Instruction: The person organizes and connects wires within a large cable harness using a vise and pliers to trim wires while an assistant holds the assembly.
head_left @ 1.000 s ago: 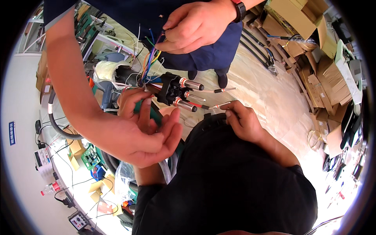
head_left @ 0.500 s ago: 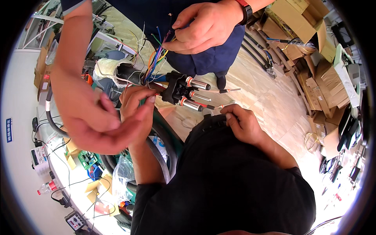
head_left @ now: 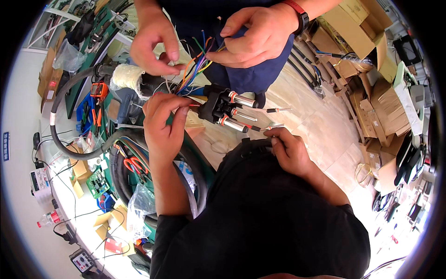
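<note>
Black cloth of the wearer's clothing fills the near ground. Just beyond it, on the right, the right hand is pinching a slim silver pin at the end of a lead. To the left, the left hand has thumb and fingers closed on a red wire behind the connector; whether they also support its body, I cannot tell.

That black connector is located between the two hands, above the floor. Its long axis runs left to right, slightly tilted — the large metal contacts point right and a little toward the wearer, while the cable end lies left. Step in hand, as judged: handling a lead at both ends of the connector. A next move would call for a steady left grip and a light, straight hold on the pin.

Farther off, a co-worker's watch-side hand has its fingertips at the coloured wires; the co-worker's other hand is bent over pale wires, its grip unclear.

Far left, the green desk carries assorted tools. Far right — cardboard, stacked loosely.
</note>
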A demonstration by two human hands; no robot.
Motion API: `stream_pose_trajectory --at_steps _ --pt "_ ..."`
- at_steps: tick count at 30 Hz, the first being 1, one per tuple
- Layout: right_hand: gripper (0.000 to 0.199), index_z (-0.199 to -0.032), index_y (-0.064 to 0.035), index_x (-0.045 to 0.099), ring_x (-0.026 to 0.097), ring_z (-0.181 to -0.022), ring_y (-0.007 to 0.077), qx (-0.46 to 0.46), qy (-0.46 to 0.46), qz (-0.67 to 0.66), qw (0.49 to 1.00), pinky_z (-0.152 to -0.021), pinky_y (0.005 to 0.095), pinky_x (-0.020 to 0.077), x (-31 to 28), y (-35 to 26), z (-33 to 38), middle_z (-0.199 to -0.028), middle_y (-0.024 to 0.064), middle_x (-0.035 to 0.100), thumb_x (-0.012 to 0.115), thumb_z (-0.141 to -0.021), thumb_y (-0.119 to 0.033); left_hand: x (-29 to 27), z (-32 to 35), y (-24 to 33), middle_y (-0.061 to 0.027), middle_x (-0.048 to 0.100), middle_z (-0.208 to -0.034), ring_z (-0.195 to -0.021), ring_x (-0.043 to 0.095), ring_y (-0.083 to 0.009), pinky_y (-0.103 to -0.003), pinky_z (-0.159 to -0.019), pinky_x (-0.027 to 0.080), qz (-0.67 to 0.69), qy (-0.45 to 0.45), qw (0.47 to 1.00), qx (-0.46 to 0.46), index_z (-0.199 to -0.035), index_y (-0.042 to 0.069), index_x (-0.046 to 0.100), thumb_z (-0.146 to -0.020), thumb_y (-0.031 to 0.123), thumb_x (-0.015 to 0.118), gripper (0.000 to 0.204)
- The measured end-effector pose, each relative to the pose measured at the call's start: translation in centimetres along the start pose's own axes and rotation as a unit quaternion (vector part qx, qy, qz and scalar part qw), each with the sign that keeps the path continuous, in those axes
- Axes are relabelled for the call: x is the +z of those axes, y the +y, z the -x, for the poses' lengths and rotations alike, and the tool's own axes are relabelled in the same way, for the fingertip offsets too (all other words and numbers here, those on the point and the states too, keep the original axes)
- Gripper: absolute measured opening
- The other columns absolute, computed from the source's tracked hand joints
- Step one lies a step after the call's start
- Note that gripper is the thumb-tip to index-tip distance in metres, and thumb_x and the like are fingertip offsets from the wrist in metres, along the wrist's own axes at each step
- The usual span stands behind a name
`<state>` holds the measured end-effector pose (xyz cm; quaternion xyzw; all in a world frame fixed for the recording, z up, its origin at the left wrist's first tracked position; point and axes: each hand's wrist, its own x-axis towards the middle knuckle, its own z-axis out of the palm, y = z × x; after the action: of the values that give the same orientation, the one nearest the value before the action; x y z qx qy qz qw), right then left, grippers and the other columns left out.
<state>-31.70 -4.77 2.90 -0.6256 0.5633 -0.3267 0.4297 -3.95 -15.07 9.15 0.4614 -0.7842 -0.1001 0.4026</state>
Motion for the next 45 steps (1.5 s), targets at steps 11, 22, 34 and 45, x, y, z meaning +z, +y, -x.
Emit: stream_pose_trajectory --at_steps 11,22,34,45 --pt "0.016 -0.102 -0.0031 0.061 0.065 -0.063 0.0222 -0.016 0.003 0.012 1.000 -0.060 0.0331 0.0513 0.6 -0.7 0.0 -0.069 0.0111 0.063 0.050 -0.091 0.001 -0.5 -0.7 -0.5 -0.0040 0.061 -0.092 -0.087 0.056 -0.0231 -0.034 -0.081 0.038 0.044 -0.008 0.999 0.008 -0.091 0.013 0.070 -0.079 0.003 0.069 0.016" --pt "0.017 -0.102 -0.0021 0.062 0.064 -0.061 0.0217 -0.002 -0.001 0.064 0.998 -0.058 0.0327 0.0505 1.5 -2.2 -0.4 -0.068 0.0105 0.062 0.051 -0.090 0.002 -0.1 -1.6 -2.3 -0.0063 0.060 -0.092 -0.088 0.056 -0.0244 -0.033 -0.078 0.044 0.087 0.012 0.993 0.082 -0.088 0.007 0.068 -0.078 0.001 0.070 0.012" --pt "0.017 -0.102 0.0004 0.062 0.064 -0.060 0.0160 -0.048 0.039 0.064 0.996 -0.057 0.0288 0.0510 1.3 -3.4 -0.1 -0.073 0.0095 0.064 0.050 -0.091 0.005 -0.7 -1.7 -2.3 -0.0066 0.062 -0.089 -0.087 0.057 -0.0261 -0.033 -0.073 0.044 0.080 -0.005 0.993 0.086 -0.091 0.010 0.069 -0.071 0.001 0.074 0.022" --pt "0.015 -0.103 0.0052 0.053 0.056 -0.059 0.0148 -0.235 0.228 -0.032 0.944 -0.058 0.0274 0.0504 1.0 -4.0 -0.7 -0.075 0.0136 0.059 0.040 -0.096 0.005 -0.8 -1.7 -2.6 -0.0088 0.060 -0.090 -0.085 0.055 -0.0268 -0.035 -0.076 0.044 0.112 -0.038 0.989 0.085 -0.088 0.004 0.064 -0.070 -0.005 0.072 0.021"
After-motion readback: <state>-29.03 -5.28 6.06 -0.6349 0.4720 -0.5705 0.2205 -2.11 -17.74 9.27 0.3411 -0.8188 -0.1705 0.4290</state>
